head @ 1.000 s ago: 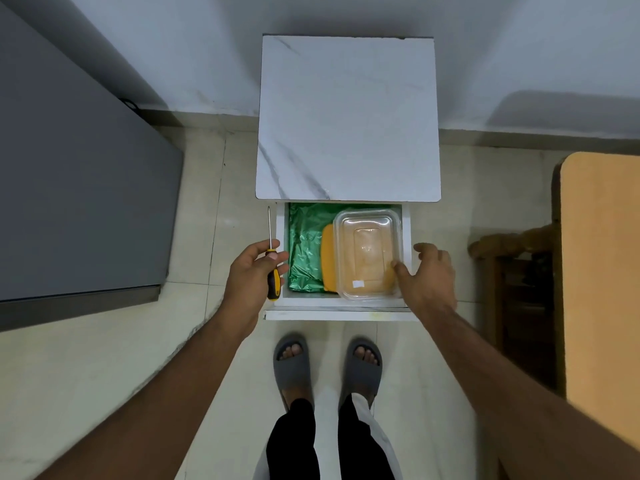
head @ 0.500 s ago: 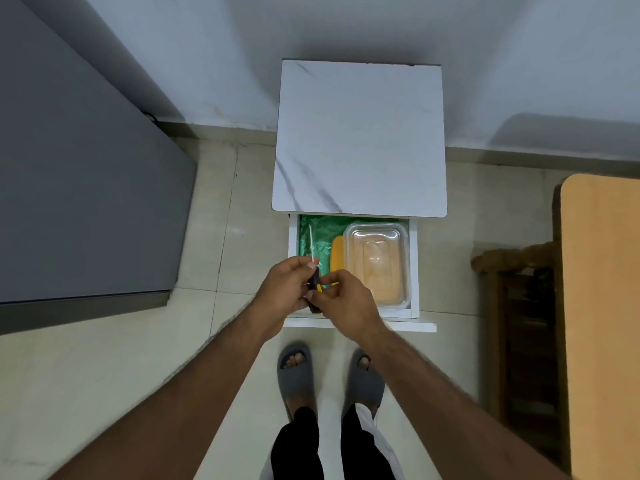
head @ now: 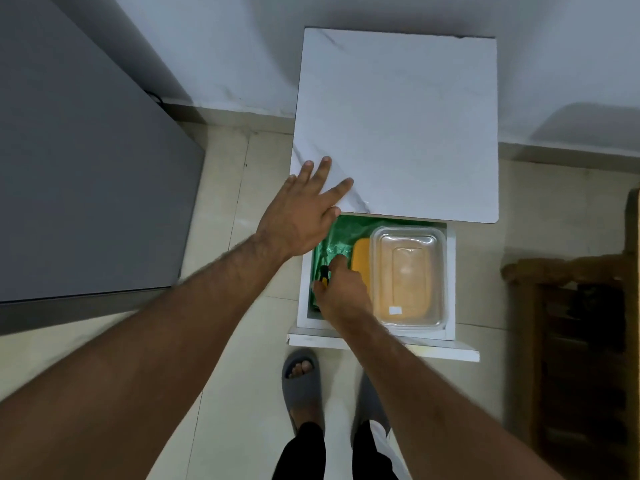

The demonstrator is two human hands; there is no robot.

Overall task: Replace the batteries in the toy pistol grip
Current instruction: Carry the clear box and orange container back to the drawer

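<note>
A white marble-look side table (head: 398,116) stands against the wall with its drawer (head: 450,292) pulled out. My right hand (head: 341,292) is over the drawer's left part, shut on a yellow-and-black screwdriver (head: 324,276); only part of the handle shows. My left hand (head: 301,216) is open with fingers spread, its fingertips on the tabletop's front left corner. Green foil (head: 341,233) lines the drawer. No toy pistol or batteries are visible.
A clear plastic lidded box (head: 408,275) lies on an orange item (head: 360,258) in the drawer's right part. A grey cabinet (head: 76,168) is to the left, a wooden chair (head: 571,306) to the right. My feet in grey sandals (head: 301,382) stand before the drawer.
The screwdriver passed from my left hand to my right hand, which lowered it into the drawer. My left hand let go and moved up to the tabletop corner.
</note>
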